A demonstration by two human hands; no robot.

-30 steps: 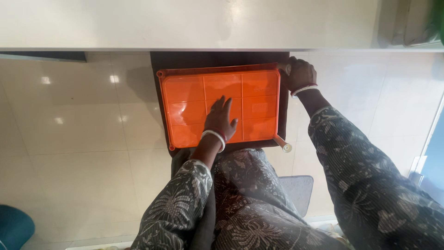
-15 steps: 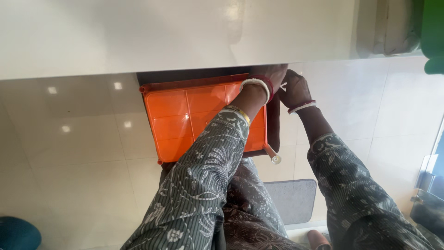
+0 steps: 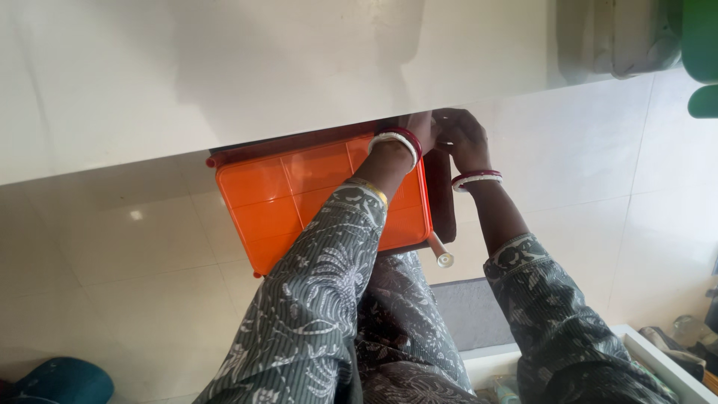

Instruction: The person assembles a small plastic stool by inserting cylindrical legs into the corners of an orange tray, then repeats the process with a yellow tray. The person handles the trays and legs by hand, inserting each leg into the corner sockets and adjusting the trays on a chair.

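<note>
An orange compartment box (image 3: 299, 198) rests on the person's lap, its far edge tucked beneath the white counter (image 3: 224, 75). Both the left hand (image 3: 419, 127) and the right hand (image 3: 460, 135) meet at its far right corner, but whether their fingers are spread or pinching cannot be told. Its compartments show nothing inside.

No packages, labels, signs or screens visible anywhere in view.
</note>
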